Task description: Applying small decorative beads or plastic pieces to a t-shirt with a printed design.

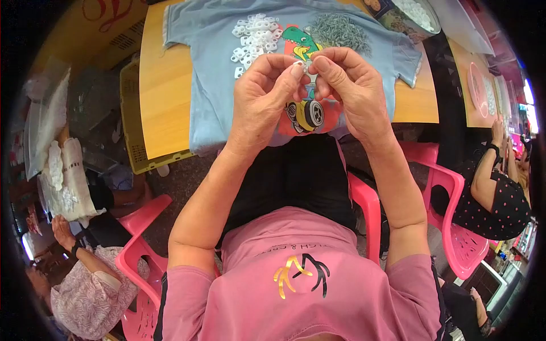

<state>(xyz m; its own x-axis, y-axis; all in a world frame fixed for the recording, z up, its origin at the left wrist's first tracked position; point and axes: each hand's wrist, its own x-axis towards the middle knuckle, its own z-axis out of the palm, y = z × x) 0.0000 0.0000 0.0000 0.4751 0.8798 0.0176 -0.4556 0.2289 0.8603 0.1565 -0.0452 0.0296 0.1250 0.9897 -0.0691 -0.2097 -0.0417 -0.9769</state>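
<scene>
Both my hands meet over a light blue T-shirt [213,85] spread on the table. My left hand [264,94] is closed in a pinch on a small white plastic piece [306,66]. My right hand [355,85] pinches close beside it, thumb against forefinger; what sits between those fingertips is too small to make out. Beyond my left hand lies a heap of white plastic pieces with holes [257,40]. A pile of small grey metal parts, like screws or nails [341,33], lies beyond my right hand. The shirt's printed dinosaur [298,37] shows between the heaps.
The wooden table [162,102] shows around the shirt. At the far right stands a container of white pieces [418,14]. Pink plastic chairs [455,227] flank me. A person in a patterned top [94,290] sits at left, another in dotted clothing [489,193] at right.
</scene>
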